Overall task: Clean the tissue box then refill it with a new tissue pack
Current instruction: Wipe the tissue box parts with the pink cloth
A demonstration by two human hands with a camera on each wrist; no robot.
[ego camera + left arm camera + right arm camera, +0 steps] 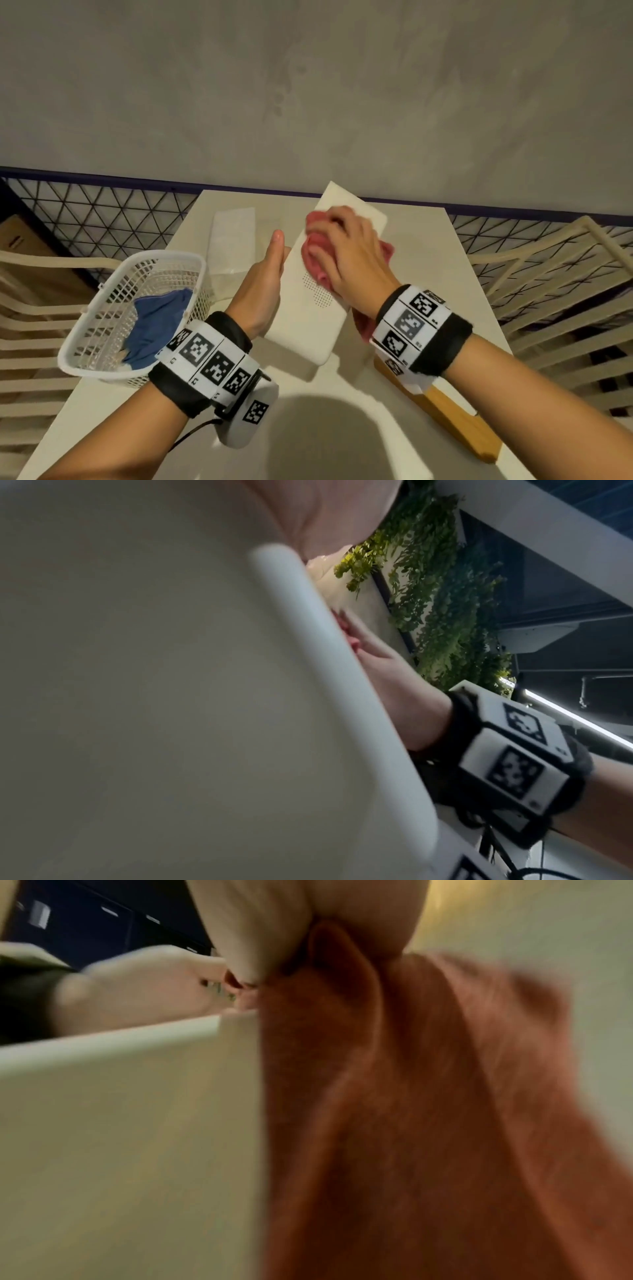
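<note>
The white tissue box (pixel 305 329) is raised off the table and tilted, its broad face with a patch of small holes turned up. My left hand (pixel 265 274) grips its left edge, thumb on top and fingers hidden under it. My right hand (pixel 349 253) clutches a bunched red cloth (pixel 317 253) and presses it on the box's face. The right wrist view shows the red cloth (pixel 411 1123) hanging over the box edge (pixel 120 1123). The left wrist view is filled by the box (pixel 171 696). A clear-wrapped tissue pack (pixel 233 240) lies on the table behind my left hand.
A white plastic basket (pixel 102 325) with a blue cloth (pixel 154 325) stands on the table's left side. A wooden lid (pixel 445 411) lies at the right, partly under my right wrist. Pale slatted chairs (pixel 548 291) flank the white table (pixel 342 428); a wire fence (pixel 102 219) runs behind.
</note>
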